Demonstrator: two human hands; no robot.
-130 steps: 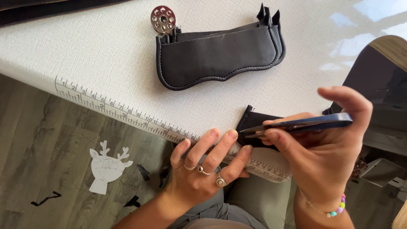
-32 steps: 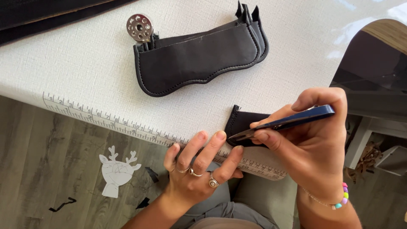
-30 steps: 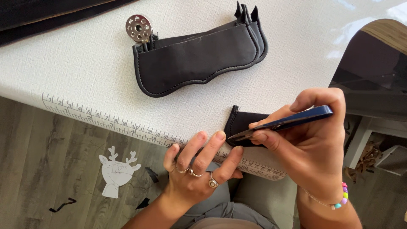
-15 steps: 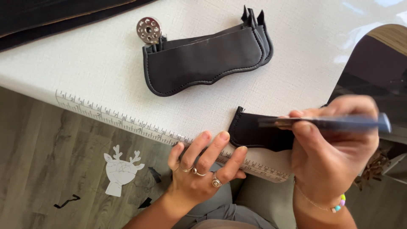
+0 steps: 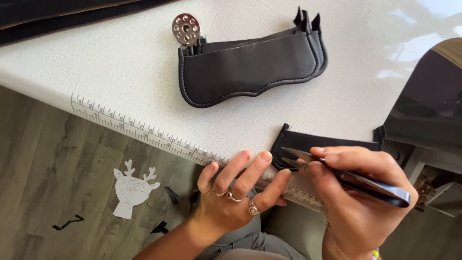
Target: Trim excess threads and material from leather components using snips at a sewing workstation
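Steel snips (image 5: 337, 173) pinched in right hand (image 5: 361, 202) meet matte leather piece (image 5: 308, 144); left hand (image 5: 231, 192) fingers spread.

Stack of black stitched leather pieces with wavy lower edge (image 5: 250, 65), round silver metal bobbin (image 5: 186, 28) touching its upper left corner, white paper deer-head cutout (image 5: 129, 188) on grey wood floor (image 5: 43, 168), black scraps (image 5: 67, 222) nearby

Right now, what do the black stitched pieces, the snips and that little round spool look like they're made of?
The black stitched pieces look like matte leather or faux leather: smooth face, stitched border, raw cut edges. The snips in the right hand have bare shiny metal blades and a glossy dark blue body, probably coated metal. The round spool looks like polished metal, with reflective drilled holes.
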